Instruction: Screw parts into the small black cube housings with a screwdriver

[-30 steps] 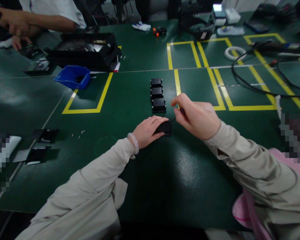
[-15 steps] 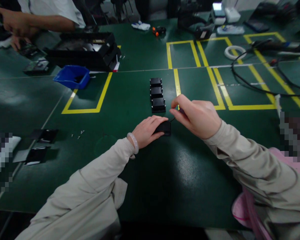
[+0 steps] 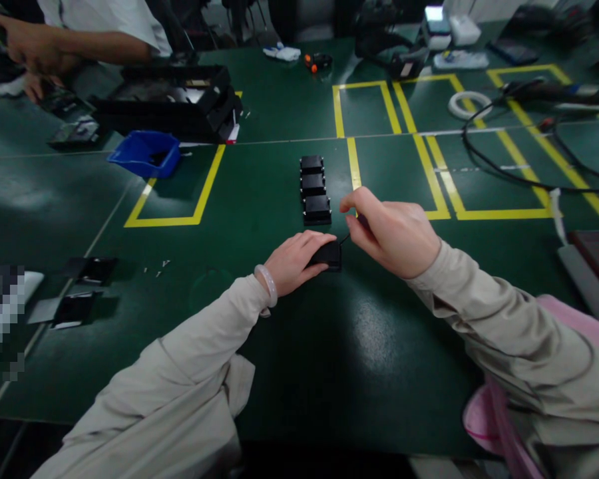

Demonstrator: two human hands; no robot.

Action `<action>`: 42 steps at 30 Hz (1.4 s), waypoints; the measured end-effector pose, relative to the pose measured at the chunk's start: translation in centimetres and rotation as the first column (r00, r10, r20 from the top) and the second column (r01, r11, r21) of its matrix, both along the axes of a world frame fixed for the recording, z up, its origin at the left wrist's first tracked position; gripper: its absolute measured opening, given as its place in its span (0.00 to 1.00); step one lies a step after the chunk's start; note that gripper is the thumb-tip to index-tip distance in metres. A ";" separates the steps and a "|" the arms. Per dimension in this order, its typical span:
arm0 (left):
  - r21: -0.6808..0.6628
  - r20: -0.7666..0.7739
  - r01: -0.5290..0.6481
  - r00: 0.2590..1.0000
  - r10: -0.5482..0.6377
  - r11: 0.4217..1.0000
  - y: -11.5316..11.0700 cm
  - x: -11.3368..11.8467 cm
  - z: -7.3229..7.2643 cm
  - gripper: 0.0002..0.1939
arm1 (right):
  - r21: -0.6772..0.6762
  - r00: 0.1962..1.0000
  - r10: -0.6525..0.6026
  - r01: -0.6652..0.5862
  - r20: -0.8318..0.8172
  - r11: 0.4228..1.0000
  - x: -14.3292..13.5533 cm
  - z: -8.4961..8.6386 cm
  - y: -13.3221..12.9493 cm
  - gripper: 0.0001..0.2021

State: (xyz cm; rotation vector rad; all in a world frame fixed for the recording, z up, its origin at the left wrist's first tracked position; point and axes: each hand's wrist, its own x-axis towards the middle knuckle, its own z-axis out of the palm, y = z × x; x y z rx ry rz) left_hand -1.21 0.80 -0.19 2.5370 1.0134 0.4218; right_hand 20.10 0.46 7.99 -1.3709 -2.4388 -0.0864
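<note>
A: Far left of the table (image 3: 214, 392)?
B: Two flat black pieces (image 3: 97, 271), one nearer the edge than the other. Right of them, blue bin (image 3: 166, 165) farther back, then a few loose screws (image 3: 165, 263).
A: Left hand (image 3: 294, 263)?
B: Fingers together over the top of a black box (image 3: 332, 253), thumb along its near side; the box is gripped, low at the table, mid-bench. Three similar boxes (image 3: 316, 207) in a row just beyond.
A: Then?
B: Thin dark tool (image 3: 346, 237), slanting down to the box's right end. Contact at the tip: cannot tell.
A: Right hand (image 3: 393, 236)?
B: Thumb and curled fingers pinch that tool; handle mostly hidden. Farther right, a white ring (image 3: 454, 106) near yellow tape (image 3: 502, 215).
</note>
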 end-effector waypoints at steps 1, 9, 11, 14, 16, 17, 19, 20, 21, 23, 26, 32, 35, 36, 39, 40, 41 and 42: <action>0.002 0.002 0.000 1.000 0.000 1.000 0.0 0.0 0.0 0.24 | -0.003 1.000 0.007 -0.007 -0.004 1.000 0.0 0.0 0.0 0.14; 0.000 -0.002 0.007 1.000 -0.007 1.000 0.0 0.0 0.0 0.23 | -0.028 1.000 -0.024 0.025 0.008 0.999 -0.1 0.0 0.0 0.16; 0.006 -0.001 0.006 1.000 -0.006 1.000 0.0 0.0 0.0 0.24 | -0.016 1.000 -0.010 0.010 -0.016 1.000 -0.1 -0.1 0.0 0.15; 0.017 0.001 0.007 1.000 -0.007 1.000 0.1 0.0 -0.1 0.24 | -0.018 1.000 0.008 -0.008 -0.007 1.000 0.0 -0.1 0.0 0.16; 0.018 0.005 0.006 1.000 -0.006 1.000 0.1 0.0 -0.1 0.24 | -0.023 1.000 0.002 -0.002 0.014 1.000 0.0 0.0 0.0 0.18; 0.014 0.006 0.004 1.000 -0.005 1.000 0.1 0.0 -0.1 0.24 | -0.023 1.000 -0.005 0.006 0.021 1.000 0.0 0.0 0.0 0.18; 0.002 0.005 0.003 1.000 -0.003 1.000 0.1 0.0 -0.1 0.24 | -0.020 1.000 -0.016 0.016 0.017 1.000 0.0 0.0 0.0 0.17; -0.003 0.003 0.003 1.000 -0.003 1.000 0.1 0.0 -0.1 0.24 | -0.018 1.000 -0.016 0.016 0.008 1.000 0.0 -0.1 0.1 0.16; -0.005 0.002 0.004 1.000 -0.004 1.000 0.1 0.0 -0.1 0.24 | -0.016 1.000 -0.013 0.013 -0.003 1.000 0.0 -0.1 0.1 0.15; -0.001 0.003 0.007 1.000 -0.007 1.000 0.0 0.0 -0.1 0.23 | -0.012 1.000 -0.005 0.004 -0.014 1.000 0.0 -0.1 0.1 0.15; 0.009 0.010 0.005 1.000 -0.006 1.000 0.0 0.0 -0.1 0.24 | -0.021 1.000 0.001 -0.001 0.008 1.000 0.1 -0.1 0.1 0.16; -0.008 -0.005 0.000 1.000 0.000 1.000 0.0 0.0 -0.1 0.24 | -0.028 1.000 -0.016 0.016 0.007 0.999 0.0 0.0 0.0 0.15; -0.007 0.000 -0.001 1.000 0.001 1.000 0.0 0.0 0.0 0.24 | -0.035 1.000 -0.008 0.008 -0.003 0.999 0.0 0.0 0.1 0.15; -0.005 0.005 0.000 1.000 0.000 1.000 0.0 0.0 0.0 0.24 | -0.039 1.000 -0.006 0.006 0.000 0.999 0.0 0.0 0.1 0.16; -0.001 0.012 0.004 1.000 -0.004 1.000 0.0 0.0 0.0 0.24 | -0.056 1.000 -0.013 0.014 0.015 0.998 0.0 0.0 0.1 0.16; -0.002 0.011 0.005 1.000 -0.005 1.000 0.0 0.0 0.0 0.24 | -0.063 1.000 -0.018 0.019 0.017 0.998 0.0 0.0 0.1 0.16; -0.003 0.009 0.005 1.000 -0.005 1.000 0.0 0.0 0.0 0.24 | -0.069 1.000 -0.020 0.021 0.013 0.997 -0.1 0.0 0.1 0.16; -0.004 0.008 0.004 1.000 -0.004 1.000 0.0 0.0 0.0 0.24 | -0.072 1.000 -0.021 0.021 0.003 0.997 -0.1 0.0 0.1 0.15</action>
